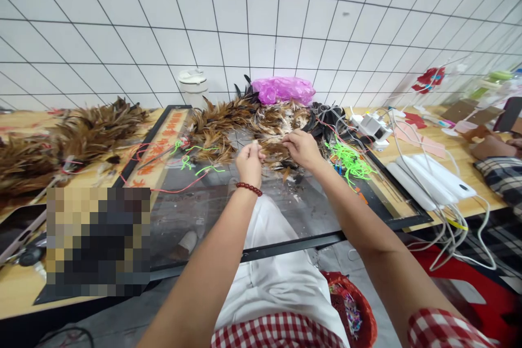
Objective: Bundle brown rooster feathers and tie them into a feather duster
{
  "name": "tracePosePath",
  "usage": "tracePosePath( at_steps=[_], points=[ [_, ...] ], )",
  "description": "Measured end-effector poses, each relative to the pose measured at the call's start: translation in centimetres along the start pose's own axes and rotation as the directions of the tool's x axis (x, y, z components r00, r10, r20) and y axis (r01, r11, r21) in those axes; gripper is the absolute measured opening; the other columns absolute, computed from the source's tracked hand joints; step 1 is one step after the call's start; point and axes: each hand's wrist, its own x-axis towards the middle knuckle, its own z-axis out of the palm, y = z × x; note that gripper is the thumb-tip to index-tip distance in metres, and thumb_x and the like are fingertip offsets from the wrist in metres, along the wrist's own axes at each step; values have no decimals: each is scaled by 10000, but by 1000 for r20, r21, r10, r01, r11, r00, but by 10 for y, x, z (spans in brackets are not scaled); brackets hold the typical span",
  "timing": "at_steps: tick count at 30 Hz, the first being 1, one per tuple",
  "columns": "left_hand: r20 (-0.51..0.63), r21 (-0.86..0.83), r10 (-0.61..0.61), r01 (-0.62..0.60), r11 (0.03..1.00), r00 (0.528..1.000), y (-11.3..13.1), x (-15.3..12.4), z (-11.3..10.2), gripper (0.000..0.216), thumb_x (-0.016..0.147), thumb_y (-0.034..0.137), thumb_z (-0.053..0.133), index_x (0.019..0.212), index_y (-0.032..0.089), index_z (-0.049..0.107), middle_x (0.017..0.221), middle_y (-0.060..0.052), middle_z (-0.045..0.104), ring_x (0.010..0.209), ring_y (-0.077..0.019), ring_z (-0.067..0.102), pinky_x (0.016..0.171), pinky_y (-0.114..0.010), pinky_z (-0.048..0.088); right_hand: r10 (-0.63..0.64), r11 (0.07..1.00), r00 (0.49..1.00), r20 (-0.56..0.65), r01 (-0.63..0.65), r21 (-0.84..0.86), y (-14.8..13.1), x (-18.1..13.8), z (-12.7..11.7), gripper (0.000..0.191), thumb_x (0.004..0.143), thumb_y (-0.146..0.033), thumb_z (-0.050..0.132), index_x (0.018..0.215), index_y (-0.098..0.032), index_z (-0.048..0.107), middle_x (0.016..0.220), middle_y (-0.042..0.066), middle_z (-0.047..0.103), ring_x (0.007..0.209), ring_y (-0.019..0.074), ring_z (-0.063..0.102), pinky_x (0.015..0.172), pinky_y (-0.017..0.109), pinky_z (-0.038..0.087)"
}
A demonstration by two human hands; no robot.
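Observation:
Over the glass panel, my left hand (pixel 249 166), with a red bead bracelet at its wrist, is closed with thumb and fingers pressed together. Whatever it pinches is too small to make out. My right hand (pixel 302 148) is pinched at the near side of a pile of brown and white feathers (pixel 281 119), its fingertips on a brown feather (pixel 274 149). The two hands are a short way apart. Left of them lies a thick bunch of long brown feathers (pixel 222 119). Bright green strings (pixel 351 162) lie to the right, and a few green pieces (pixel 186 161) to the left.
A black-framed glass panel (pixel 183 217) covers the table's middle. Behind stand a white lidded cup (pixel 193 87) and a pink plastic bag (pixel 283 90). Feather garlands (pixel 98 125) lie left. White power banks (pixel 434 179) with cables sit right, near another person's sleeve (pixel 499 179). Below is a red basket (pixel 369 310).

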Motion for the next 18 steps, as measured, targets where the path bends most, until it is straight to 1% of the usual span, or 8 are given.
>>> tracePosePath(
  at_steps=[2, 4, 7, 10, 12, 13, 16, 18],
  points=[
    [-151, -112, -10, -7, 994, 988, 3, 7, -4, 245, 781, 372, 581, 658, 168, 527, 478, 69, 416, 413, -57, 411, 463, -199, 351, 9, 998, 998, 60, -5, -63, 2, 10, 5, 230, 881, -227, 475, 957, -206, 691, 966, 74, 643, 926, 215, 546, 768, 319, 343],
    [-227, -172, -28, -12, 985, 974, 4, 13, -7, 241, 795, 368, 566, 670, 171, 507, 488, 74, 403, 404, -52, 397, 449, -199, 341, -17, 991, 993, 121, 33, -132, -2, 21, 13, 244, 880, -222, 473, 970, -217, 700, 959, 80, 636, 942, 227, 537, 774, 333, 332],
    [-242, -206, -71, 20, 978, 968, 4, 16, -11, 235, 805, 361, 559, 683, 169, 501, 493, 74, 402, 401, -50, 396, 446, -200, 346, -51, 967, 981, 188, 96, -236, -11, 36, 27, 246, 864, -230, 502, 1024, -210, 688, 986, 109, 618, 969, 254, 511, 797, 366, 311],
    [-231, -216, -101, 50, 975, 968, 2, 16, -12, 246, 806, 374, 559, 689, 165, 504, 492, 76, 398, 400, -45, 392, 449, -195, 349, -43, 943, 970, 238, 118, -310, -17, 46, 37, 241, 845, -232, 530, 1022, -184, 685, 1032, 140, 598, 986, 271, 485, 812, 390, 291],
    [-237, -226, -106, 51, 973, 966, 2, 16, -12, 260, 799, 391, 570, 693, 163, 504, 491, 79, 395, 400, -39, 392, 451, -188, 350, -34, 939, 973, 228, 109, -325, -18, 50, 33, 234, 855, -234, 511, 994, -177, 690, 1037, 142, 595, 991, 272, 473, 812, 395, 279],
    [-245, -234, -105, 46, 971, 964, 1, 16, -12, 267, 796, 398, 575, 693, 162, 503, 489, 80, 393, 399, -37, 391, 448, -185, 347, -38, 940, 979, 202, 104, -326, -18, 50, 27, 237, 862, -237, 498, 990, -179, 689, 1037, 137, 597, 994, 272, 468, 813, 396, 273],
    [-250, -274, -101, 30, 961, 963, 2, 16, -10, 274, 795, 395, 585, 683, 157, 505, 485, 78, 397, 393, -37, 386, 436, -182, 337, -58, 939, 995, 85, 83, -334, -20, 45, 2, 250, 879, -243, 470, 1002, -183, 681, 1027, 120, 612, 993, 265, 465, 823, 399, 259],
    [-235, -292, -100, 28, 956, 967, 4, 15, -8, 272, 799, 380, 588, 672, 154, 507, 479, 74, 400, 390, -39, 383, 432, -184, 335, -64, 940, 996, 56, 78, -332, -22, 36, -12, 243, 880, -245, 473, 969, -178, 689, 978, 114, 631, 976, 259, 482, 829, 398, 260]
  ],
)
